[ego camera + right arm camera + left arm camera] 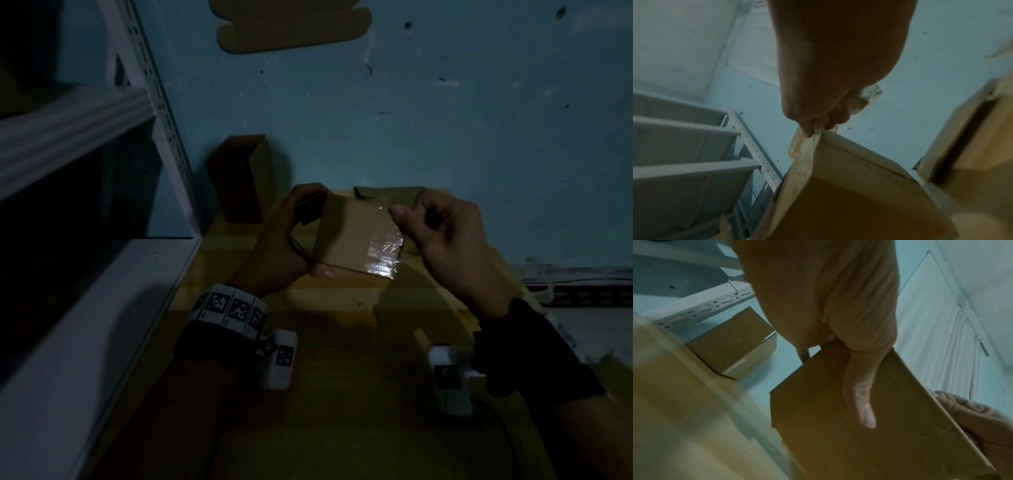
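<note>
A small brown cardboard box (pixel 352 236) is held up in the air between both hands. My left hand (pixel 291 236) grips its left end, thumb (pixel 861 402) laid along the near face (pixel 869 443). A strip of clear shiny tape (pixel 383 253) runs over the box's right end. My right hand (pixel 442 236) pinches the upper end of that tape (pixel 807 149) between thumb and forefinger at the box's top right corner (pixel 838 186). A crumpled bit of clear tape (pixel 869 95) sticks out behind the right hand's fingers.
A flattened cardboard sheet (pixel 325 359) covers the surface below the hands. Another small brown box (pixel 243 178) stands against the blue wall (pixel 411 120) at the back left. A white metal shelf rack (pixel 102 171) fills the left side. More cardboard (pixel 291 27) lies at the top.
</note>
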Tool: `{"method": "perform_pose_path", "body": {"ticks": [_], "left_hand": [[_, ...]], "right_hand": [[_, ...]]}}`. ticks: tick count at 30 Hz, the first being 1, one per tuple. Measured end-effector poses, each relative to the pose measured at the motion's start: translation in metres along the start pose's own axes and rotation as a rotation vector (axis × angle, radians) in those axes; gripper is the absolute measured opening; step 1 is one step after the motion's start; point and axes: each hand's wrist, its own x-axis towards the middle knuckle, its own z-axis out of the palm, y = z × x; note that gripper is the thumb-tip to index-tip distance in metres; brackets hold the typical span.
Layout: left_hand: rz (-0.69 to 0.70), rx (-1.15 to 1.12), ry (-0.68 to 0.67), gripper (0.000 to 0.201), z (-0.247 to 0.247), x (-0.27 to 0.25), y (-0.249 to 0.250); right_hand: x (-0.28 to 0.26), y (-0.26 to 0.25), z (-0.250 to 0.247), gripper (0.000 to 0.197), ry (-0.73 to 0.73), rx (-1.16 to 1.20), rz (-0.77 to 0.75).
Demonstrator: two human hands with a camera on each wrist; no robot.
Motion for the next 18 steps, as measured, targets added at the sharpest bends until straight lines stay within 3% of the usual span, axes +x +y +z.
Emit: {"method": "perform_pose_path", "body": {"ticks": [4,15,18], "left_hand": [[0.022,0.015,0.006,0.106,0.000,0.002,0.003],[-0.010,0.014,0.031,0.101,-0.004,0.000,0.002],[-0.017,0.008,0.047,0.102,-0.003,0.000,0.001]], "right_hand": [[0.001,0.003,0.000,0.042,-0.007,-0.022,0.040],[0.000,0.012,0.002,0.057,-0.199,-0.019,0.353],[0.000,0.007,-0.004,0.058,-0.266,-0.045,0.376]]}}
